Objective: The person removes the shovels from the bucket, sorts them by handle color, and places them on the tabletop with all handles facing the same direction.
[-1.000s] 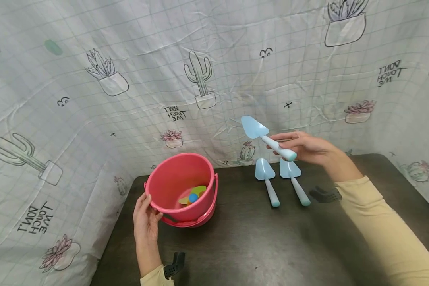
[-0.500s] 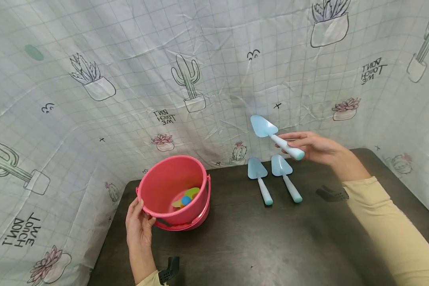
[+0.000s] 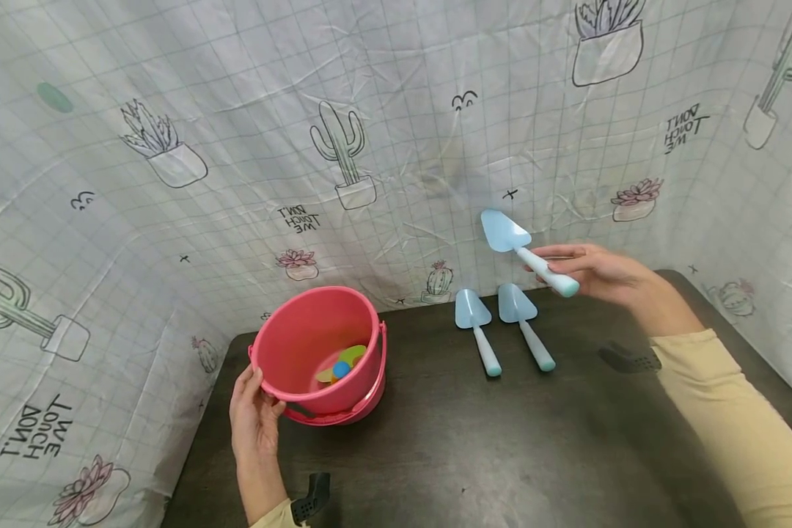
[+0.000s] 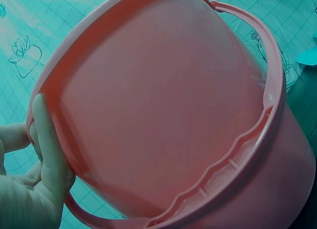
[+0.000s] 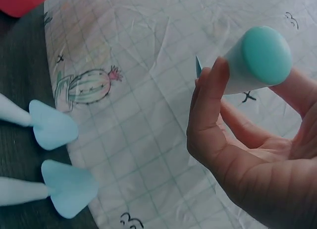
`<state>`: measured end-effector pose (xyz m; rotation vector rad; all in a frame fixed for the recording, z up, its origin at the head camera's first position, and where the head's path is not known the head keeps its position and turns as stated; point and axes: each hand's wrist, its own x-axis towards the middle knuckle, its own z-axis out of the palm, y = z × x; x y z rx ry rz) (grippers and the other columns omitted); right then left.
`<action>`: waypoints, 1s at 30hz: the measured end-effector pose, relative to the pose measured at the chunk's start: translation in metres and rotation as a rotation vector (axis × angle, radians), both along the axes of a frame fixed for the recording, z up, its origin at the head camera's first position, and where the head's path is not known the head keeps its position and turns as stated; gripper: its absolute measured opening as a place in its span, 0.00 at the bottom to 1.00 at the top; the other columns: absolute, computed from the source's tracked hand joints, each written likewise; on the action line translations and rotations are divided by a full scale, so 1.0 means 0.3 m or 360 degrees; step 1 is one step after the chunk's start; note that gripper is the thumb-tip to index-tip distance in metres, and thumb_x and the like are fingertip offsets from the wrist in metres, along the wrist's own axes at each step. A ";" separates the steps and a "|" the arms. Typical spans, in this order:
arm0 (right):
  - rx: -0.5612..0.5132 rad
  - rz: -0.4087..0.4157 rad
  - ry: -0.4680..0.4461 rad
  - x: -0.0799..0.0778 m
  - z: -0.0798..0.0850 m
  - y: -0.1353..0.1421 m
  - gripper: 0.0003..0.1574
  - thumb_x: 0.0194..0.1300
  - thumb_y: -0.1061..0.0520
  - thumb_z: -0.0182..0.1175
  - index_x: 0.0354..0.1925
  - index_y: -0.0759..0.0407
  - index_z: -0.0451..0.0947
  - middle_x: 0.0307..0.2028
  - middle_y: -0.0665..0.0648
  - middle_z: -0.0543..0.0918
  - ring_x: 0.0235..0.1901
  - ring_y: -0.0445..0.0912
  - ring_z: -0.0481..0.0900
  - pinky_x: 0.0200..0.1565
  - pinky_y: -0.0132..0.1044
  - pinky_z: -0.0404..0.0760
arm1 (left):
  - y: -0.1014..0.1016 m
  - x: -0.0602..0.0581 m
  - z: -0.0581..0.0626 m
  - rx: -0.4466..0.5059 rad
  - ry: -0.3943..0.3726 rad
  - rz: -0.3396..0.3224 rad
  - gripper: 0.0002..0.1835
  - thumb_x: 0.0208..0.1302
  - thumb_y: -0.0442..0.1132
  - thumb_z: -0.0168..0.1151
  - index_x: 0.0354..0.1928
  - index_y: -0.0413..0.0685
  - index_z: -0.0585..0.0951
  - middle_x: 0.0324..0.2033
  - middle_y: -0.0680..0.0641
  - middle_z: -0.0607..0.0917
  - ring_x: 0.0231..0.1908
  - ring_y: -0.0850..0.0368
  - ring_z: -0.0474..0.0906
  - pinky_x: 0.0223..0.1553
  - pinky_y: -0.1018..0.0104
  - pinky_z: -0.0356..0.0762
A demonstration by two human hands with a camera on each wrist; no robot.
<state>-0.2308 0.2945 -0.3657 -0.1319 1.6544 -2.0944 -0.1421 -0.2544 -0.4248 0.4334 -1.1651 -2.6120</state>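
Note:
A pink bucket point(image 3: 289, 345) stands on the left of the dark table, its mouth tipped toward me and its handle hanging down at the front. My left hand point(image 3: 254, 422) grips its left rim, thumb over the edge in the left wrist view. Small yellow, green, blue and orange pieces point(image 3: 341, 369) lie inside. Raised above the table, my right hand point(image 3: 597, 273) pinches the white handle of a light blue toy trowel point(image 3: 504, 233), blade pointing up and left. The handle's teal end cap point(image 5: 267, 55) faces the right wrist camera, where the blade is mostly hidden.
Two matching trowels, a left one point(image 3: 473, 312) and a right one point(image 3: 518, 306), lie side by side near the table's back edge, handles toward me. A white cloth point(image 3: 409, 147) printed with cacti hangs behind and at the sides of the table point(image 3: 455, 440).
My right hand has carried its trowel to the right, away from the bucket. The head view has turned slightly right. My left hand keeps its grip on the rim.

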 end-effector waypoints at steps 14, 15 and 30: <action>0.0101 -0.0087 -0.0047 0.015 -0.059 0.088 0.24 0.78 0.68 0.52 0.50 0.43 0.86 0.50 0.52 0.87 0.49 0.45 0.85 0.47 0.38 0.83 | 0.003 0.003 0.008 0.0023 0.0038 -0.0009 0.10 0.78 0.33 0.57 0.57 0.41 0.77 0.33 0.44 0.86 0.22 0.58 0.82 0.21 0.69 0.84; 0.0102 -0.0078 -0.0040 0.016 -0.065 0.095 0.24 0.78 0.69 0.52 0.50 0.42 0.86 0.50 0.52 0.87 0.49 0.44 0.86 0.47 0.38 0.83 | 0.003 0.003 0.007 0.0024 0.0038 -0.0009 0.10 0.78 0.33 0.57 0.57 0.41 0.77 0.33 0.44 0.86 0.22 0.58 0.82 0.21 0.68 0.84; 0.0132 -0.0084 -0.0084 0.032 -0.147 0.181 0.27 0.77 0.70 0.52 0.49 0.39 0.85 0.51 0.45 0.85 0.48 0.44 0.85 0.46 0.39 0.84 | -0.001 -0.011 -0.004 0.0031 -0.0013 0.0032 0.11 0.77 0.34 0.58 0.57 0.40 0.76 0.32 0.44 0.85 0.21 0.58 0.80 0.20 0.68 0.84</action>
